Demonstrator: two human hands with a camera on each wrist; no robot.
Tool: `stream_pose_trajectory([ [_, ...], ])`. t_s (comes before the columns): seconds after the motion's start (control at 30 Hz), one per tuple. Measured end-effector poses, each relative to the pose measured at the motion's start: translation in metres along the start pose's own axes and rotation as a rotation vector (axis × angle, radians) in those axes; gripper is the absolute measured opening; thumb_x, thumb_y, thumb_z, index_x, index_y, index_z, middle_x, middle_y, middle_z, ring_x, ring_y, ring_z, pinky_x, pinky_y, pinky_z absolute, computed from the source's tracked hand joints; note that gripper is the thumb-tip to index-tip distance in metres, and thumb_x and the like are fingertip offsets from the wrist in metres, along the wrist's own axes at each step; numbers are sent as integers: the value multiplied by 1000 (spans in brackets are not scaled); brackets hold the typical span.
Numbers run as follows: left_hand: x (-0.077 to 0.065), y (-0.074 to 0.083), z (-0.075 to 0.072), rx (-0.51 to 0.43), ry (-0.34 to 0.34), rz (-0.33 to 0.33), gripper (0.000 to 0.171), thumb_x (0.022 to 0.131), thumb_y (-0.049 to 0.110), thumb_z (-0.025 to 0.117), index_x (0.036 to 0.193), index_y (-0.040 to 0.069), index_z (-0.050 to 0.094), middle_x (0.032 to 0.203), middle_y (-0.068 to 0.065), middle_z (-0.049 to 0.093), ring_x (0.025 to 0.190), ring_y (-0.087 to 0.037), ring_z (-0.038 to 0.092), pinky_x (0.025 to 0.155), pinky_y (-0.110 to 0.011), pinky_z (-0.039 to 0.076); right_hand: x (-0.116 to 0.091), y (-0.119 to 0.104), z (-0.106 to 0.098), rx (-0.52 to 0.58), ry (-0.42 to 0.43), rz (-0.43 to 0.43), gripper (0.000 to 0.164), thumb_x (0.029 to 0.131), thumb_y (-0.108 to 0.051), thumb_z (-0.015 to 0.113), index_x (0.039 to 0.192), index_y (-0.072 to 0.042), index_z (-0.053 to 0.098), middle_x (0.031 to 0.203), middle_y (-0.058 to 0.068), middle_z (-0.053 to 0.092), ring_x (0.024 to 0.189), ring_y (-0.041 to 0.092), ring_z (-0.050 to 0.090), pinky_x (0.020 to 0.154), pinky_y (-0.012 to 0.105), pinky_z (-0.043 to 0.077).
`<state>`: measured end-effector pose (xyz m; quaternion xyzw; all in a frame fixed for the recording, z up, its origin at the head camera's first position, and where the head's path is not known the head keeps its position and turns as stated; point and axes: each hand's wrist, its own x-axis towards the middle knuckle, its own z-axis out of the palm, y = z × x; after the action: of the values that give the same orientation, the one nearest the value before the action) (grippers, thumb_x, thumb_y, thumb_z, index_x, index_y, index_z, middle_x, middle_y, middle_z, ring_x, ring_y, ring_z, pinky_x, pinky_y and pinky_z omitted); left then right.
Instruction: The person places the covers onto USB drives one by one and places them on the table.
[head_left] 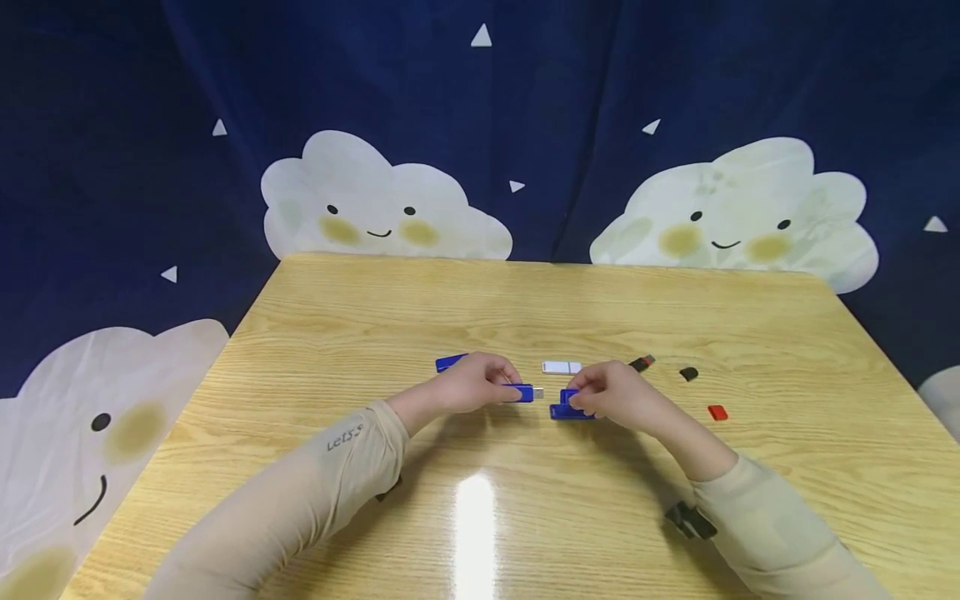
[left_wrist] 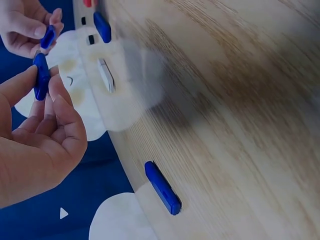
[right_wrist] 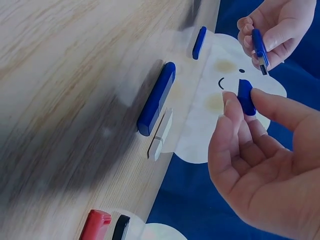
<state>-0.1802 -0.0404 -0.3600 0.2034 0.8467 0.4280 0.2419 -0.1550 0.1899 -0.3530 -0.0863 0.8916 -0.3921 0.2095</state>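
Between thumb and fingers, my left hand point(head_left: 472, 385) pinches a blue USB stick point(left_wrist: 41, 77), its metal plug bare and pointing toward the right hand. My right hand point(head_left: 618, 396) pinches a small blue cap point(right_wrist: 245, 97), held a short gap from the plug. Both pieces are above the table. Just under the right hand lies a second blue USB stick point(head_left: 572, 412). Another blue USB stick point(left_wrist: 162, 189) is on the table by the left hand, which partly covers it in the head view. A white USB stick point(head_left: 557, 367) lies behind, between the hands.
Beyond the right hand is a black and red USB stick point(head_left: 642, 363) with its plug bare. Farther right lie a black cap point(head_left: 688, 374) and a red cap point(head_left: 717, 412). A dark blue curtain point(head_left: 555, 100) with clouds hangs behind the wooden table point(head_left: 420, 292).
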Motion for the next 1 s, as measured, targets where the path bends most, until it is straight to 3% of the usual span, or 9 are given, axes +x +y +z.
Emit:
stream_pose_trajectory([
  [0.33, -1, 6, 2, -15, 1, -40, 17, 87, 18, 66, 99, 6, 65, 87, -3, 63, 76, -10, 54, 65, -20, 43, 0, -4, 2, 17, 8, -16, 20, 88, -11, 61, 101, 3, 64, 81, 10, 64, 71, 12, 57, 68, 35, 53],
  [1.0, -2, 5, 4, -47, -25, -23, 19, 85, 16, 67, 98, 2, 63, 83, -5, 63, 73, -9, 53, 64, -19, 43, 1, -11, 10, 58, 24, -74, 20, 87, -12, 63, 99, 4, 65, 80, 12, 65, 66, 12, 53, 59, 27, 47],
])
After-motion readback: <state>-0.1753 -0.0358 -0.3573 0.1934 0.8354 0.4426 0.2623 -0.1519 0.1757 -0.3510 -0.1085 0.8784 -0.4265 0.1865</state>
